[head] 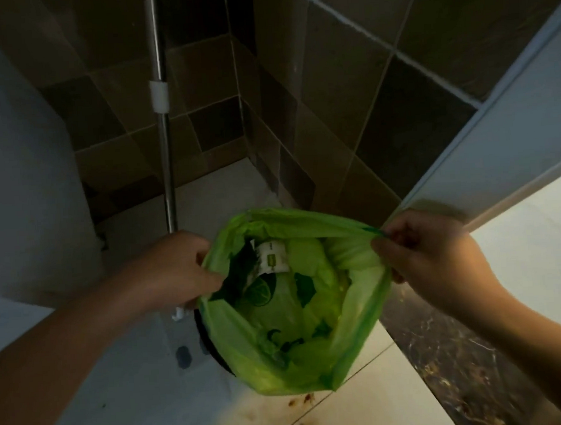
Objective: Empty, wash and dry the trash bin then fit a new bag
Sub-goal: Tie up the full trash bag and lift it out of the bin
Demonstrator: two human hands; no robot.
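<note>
A green plastic trash bag (pixel 355 332) hangs open between my hands, with crumpled green and white packaging (pixel 272 257) inside it. My left hand (pixel 177 268) pinches the bag's left rim. On the other side, my right hand (pixel 429 252) grips the right rim, pulling the mouth wide. Behind the bag's lower left edge shows a dark curved sliver, the black trash bin (pixel 205 341), mostly hidden by the bag.
A metal mop pole (pixel 165 147) stands upright in the tiled corner just behind my left hand. A white toilet body (pixel 25 195) fills the left. A white door frame (pixel 497 126) runs diagonally on the right, above a dark marble threshold (pixel 462 365). Brown stains (pixel 300 401) mark the light floor tile.
</note>
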